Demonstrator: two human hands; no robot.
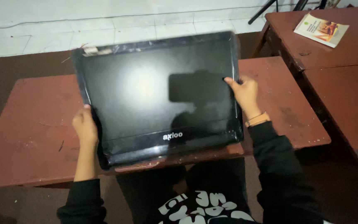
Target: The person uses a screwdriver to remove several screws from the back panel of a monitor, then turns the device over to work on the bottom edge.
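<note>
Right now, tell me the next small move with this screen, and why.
Probably lower it flat onto the red-brown desk. The black monitor is tilted, its bottom edge near the desk's front edge, held only at its sides by the left hand and right hand.

Black screen panel (158, 95) fills the middle of my red-brown table (34, 137), lower edge at the near rim. Bare tabletop left of my left hand (85, 126) and right of my right hand (245, 93): open passage. Second table (344, 87) stands just right, booklet (321, 29) on its far part.
</note>
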